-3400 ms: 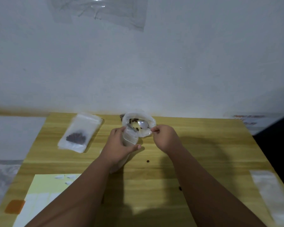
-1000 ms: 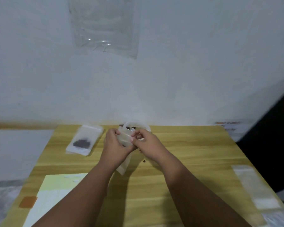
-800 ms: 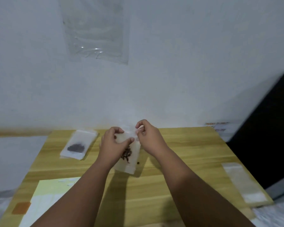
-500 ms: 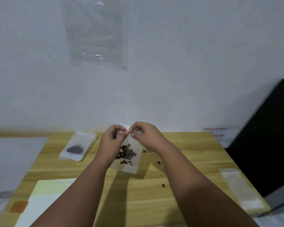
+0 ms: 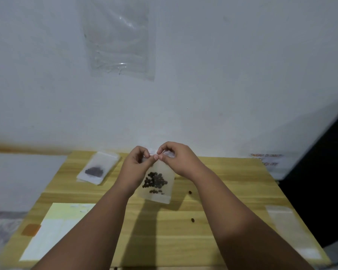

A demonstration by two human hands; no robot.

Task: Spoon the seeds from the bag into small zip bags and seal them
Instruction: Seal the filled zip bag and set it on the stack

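Both hands' fingers [image 5: 156, 157] pinch the seed-filled zip bag's [image 5: 157, 184] top edge.

A small zip bag [image 5: 158, 184] is held up above the desk [image 5: 213, 236], pinched at its top edge between the left hand [image 5: 134, 168] and the right hand [image 5: 177, 158], whose fingertips meet at the middle of that edge. Dark seeds [image 5: 154, 181] are gathered in its lower half. A filled bag [image 5: 97, 169] is laid flat at the far left of the desk. Two loose seeds [image 5: 190, 192] are seen on the wood right of the held bag. A pale sheet [image 5: 53, 230] is spread at the near left, and a clear strip [image 5: 289, 228] along the right edge. A plastic sleeve [image 5: 118, 36] is fixed to the wall.
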